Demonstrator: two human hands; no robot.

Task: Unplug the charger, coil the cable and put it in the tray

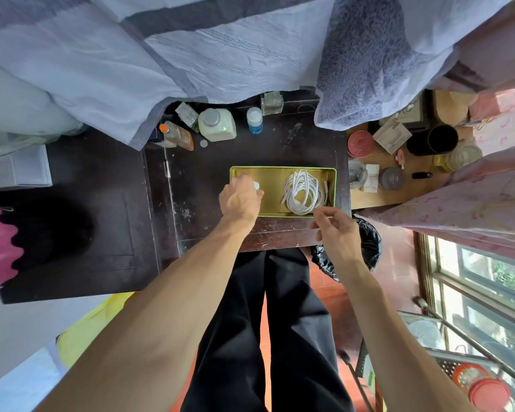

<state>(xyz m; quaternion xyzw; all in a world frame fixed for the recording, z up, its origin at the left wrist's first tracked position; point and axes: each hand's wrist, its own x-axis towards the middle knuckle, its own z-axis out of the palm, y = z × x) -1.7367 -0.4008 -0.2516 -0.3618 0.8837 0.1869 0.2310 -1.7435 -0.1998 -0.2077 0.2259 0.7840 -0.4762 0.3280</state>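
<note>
- Both bare forearms [191,281] reach away from the camera over black trousers [292,322] towards the dark table [208,185].
- What matters for the next move: the charger [256,185], a small white block, sits at the fingertips of the left hand [241,200], over the left half of the tray [283,168]. The bare tray floor lies directly beneath and just beyond those fingers, so setting it down looks like a short drop.
- The left fingers are curled around the charger and hide most of it, so I cannot tell which way its long axis runs.
- The cable [302,191] is white and wound into a loose round coil of many loops. It lies flat in the right half of the tray, apart from the charger.
- The right hand [338,230] hovers near the tray's front right corner, close to the coil. Its fingers are loosely spread and hold nothing I can see.
- The tray is a shallow gold rectangle with a green rim, its long side running left to right.
- Bottles [217,124] stand along the table's far edge, and a black bin bag [369,242] sits beside the right hand.
</note>
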